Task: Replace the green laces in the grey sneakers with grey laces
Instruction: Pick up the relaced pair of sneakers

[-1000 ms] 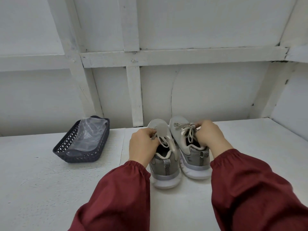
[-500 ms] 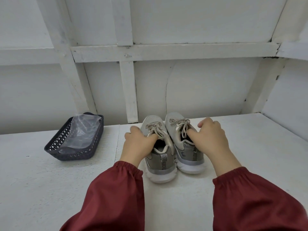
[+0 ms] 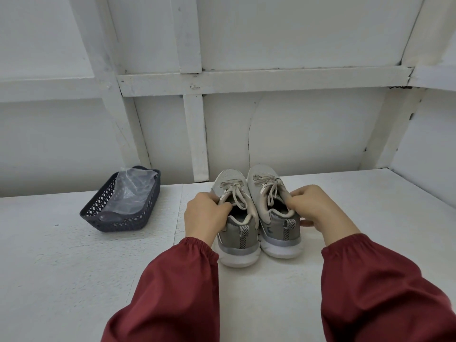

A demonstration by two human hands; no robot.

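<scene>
gripping the collar of the left grey sneaker with the curled left hand and pinching the collar of the right grey sneaker with the right hand, head view, both side by side on the white table. better to pin each heel down and loosen the tied pale laces from the top eyelets first. toes aimed away at the wall, heels near, long axes parallel.

- One camera, worn on the person's head; it looks forward and down at the grey sneakers, from close by and above their heels
- Its wide view takes in the white wall behind the sneakers
</scene>
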